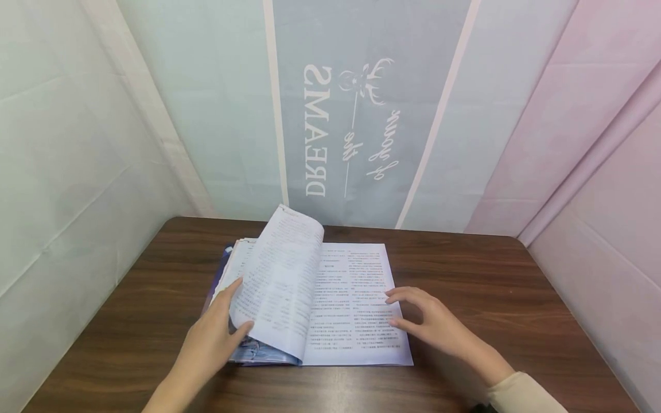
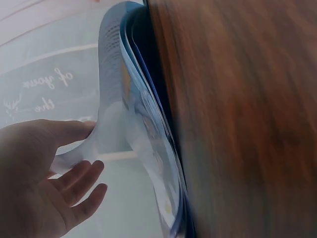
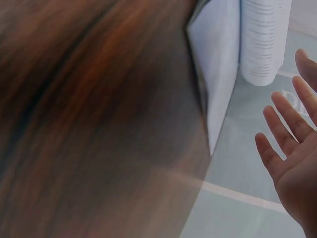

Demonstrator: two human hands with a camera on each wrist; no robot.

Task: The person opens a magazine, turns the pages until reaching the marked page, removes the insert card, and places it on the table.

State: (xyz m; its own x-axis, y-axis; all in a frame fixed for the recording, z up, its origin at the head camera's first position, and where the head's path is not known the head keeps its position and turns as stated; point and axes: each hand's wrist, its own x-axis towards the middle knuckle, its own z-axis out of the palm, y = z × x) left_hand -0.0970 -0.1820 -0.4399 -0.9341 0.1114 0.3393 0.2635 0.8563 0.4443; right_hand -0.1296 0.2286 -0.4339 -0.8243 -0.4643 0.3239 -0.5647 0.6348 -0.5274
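An open magazine (image 1: 356, 304) with printed text lies on the table in the head view. One lifted page (image 1: 284, 275) bows up over its left half. My left hand (image 1: 209, 332) holds that page at its left edge. In the left wrist view the thumb lies against the curved page (image 2: 110, 84), with the fingers on its other side. My right hand (image 1: 434, 324) is at the magazine's right edge, fingers relaxed and slightly bent, thumb apart. The right wrist view shows that hand (image 3: 299, 153) with nothing in it. A blue picture (image 1: 263, 353) shows beneath the lifted page.
The dark wooden table (image 1: 490, 298) extends around the magazine. Behind it hangs a pale curtain (image 1: 351, 126) with mirrored lettering, and more light cloth (image 1: 67, 172) closes in the sides. A small dark object (image 1: 482, 408) shows at the bottom edge beside the right sleeve (image 1: 524, 393).
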